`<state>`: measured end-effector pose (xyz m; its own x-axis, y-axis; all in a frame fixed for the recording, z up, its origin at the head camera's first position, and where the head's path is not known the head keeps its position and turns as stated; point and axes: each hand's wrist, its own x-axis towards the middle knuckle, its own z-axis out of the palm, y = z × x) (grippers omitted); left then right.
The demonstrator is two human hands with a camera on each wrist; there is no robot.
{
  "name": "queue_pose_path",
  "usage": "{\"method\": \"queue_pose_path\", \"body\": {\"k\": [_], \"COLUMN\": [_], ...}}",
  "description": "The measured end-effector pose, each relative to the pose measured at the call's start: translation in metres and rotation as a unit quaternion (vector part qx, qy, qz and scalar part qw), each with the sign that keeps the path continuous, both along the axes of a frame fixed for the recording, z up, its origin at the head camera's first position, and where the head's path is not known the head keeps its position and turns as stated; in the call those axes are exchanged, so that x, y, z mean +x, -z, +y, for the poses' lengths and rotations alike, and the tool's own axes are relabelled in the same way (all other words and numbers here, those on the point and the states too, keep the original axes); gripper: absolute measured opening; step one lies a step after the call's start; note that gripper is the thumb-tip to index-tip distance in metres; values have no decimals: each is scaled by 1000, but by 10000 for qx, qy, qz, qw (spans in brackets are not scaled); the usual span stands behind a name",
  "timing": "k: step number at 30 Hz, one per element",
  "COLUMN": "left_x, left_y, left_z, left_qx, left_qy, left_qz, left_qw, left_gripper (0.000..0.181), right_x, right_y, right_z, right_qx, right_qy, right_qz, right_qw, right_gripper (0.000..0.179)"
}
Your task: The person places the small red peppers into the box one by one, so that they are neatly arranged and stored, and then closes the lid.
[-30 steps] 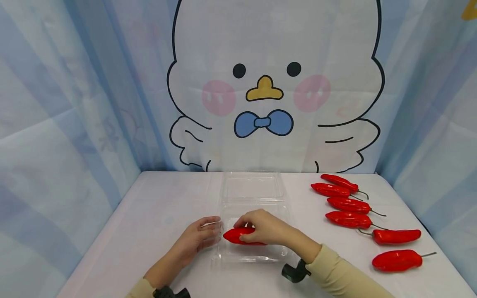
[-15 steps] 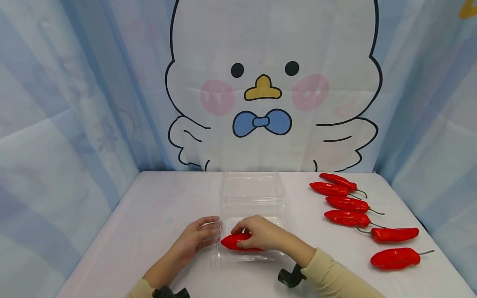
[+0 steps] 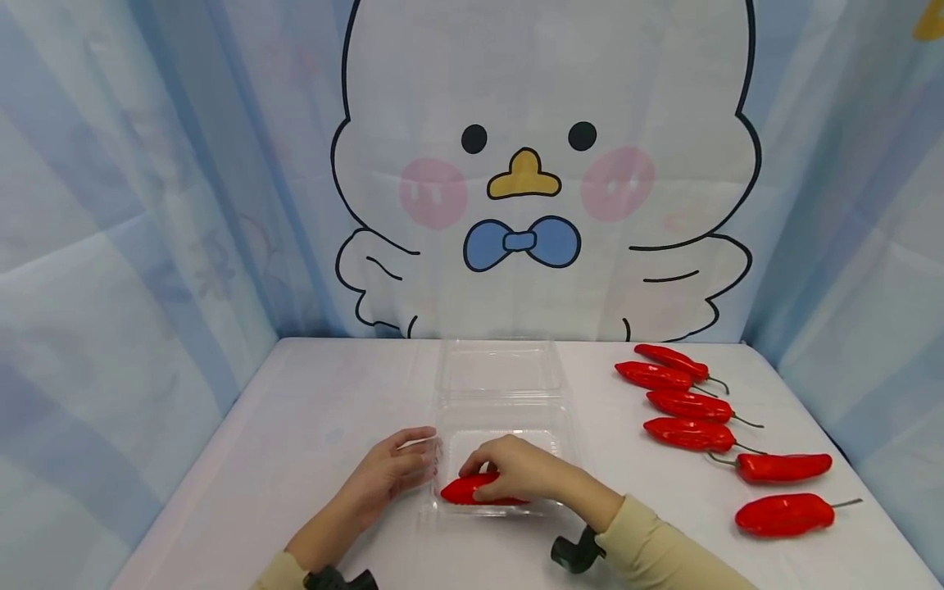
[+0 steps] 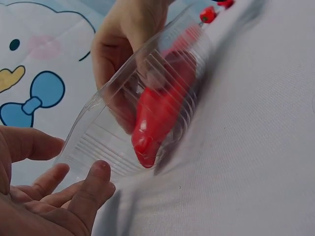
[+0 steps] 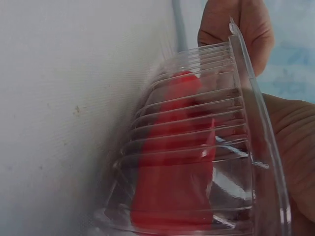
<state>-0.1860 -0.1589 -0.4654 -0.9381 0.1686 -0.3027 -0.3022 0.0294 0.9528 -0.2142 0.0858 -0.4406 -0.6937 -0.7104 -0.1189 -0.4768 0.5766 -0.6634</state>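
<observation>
A clear plastic clamshell box (image 3: 556, 434) lies unfolded in the middle of the table, its lid (image 3: 501, 369) folded back at the far side. Inside the base, along its near wall, is a red chili pepper (image 3: 463, 490). My right hand (image 3: 519, 469) reaches in from above and pinches that chili pepper between thumb and fingers. The left wrist view shows the chili pepper (image 4: 160, 115) through the ribbed wall, low in the base. Beside the box's left wall is my left hand (image 3: 387, 471), its fingertips right at the rim and the fingers loosely bent.
On the right of the white table (image 3: 332, 385) lie several more red chili peppers (image 3: 689, 434) with thin stems, in a loose column from back to front. A curtain printed with a cartoon bird (image 3: 524, 303) stands behind the table's far edge.
My right hand has moved the chili pepper toward the box's near wall and lower into the base. The left hand has stayed at the box's left side.
</observation>
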Motion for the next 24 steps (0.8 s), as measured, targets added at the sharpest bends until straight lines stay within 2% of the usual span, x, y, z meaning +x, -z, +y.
{"method": "queue_pose_path", "body": {"k": [9, 17, 24], "left_x": [1, 1, 1], "left_y": [-1, 1, 0], "left_z": [-1, -1, 0], "left_qx": [45, -22, -11], "left_qy": [81, 25, 43], "left_qz": [64, 17, 67], "left_qw": [9999, 10000, 10000], "left_gripper": [55, 55, 56], "right_x": [2, -3, -5], "right_y": [1, 7, 5], "right_z": [-1, 0, 3], "right_qx": [22, -72, -127], "right_qy": [-20, -70, -11], "right_qz": [-169, -163, -253], "right_qw": [9999, 9998, 9996], "right_gripper": [26, 27, 28]}}
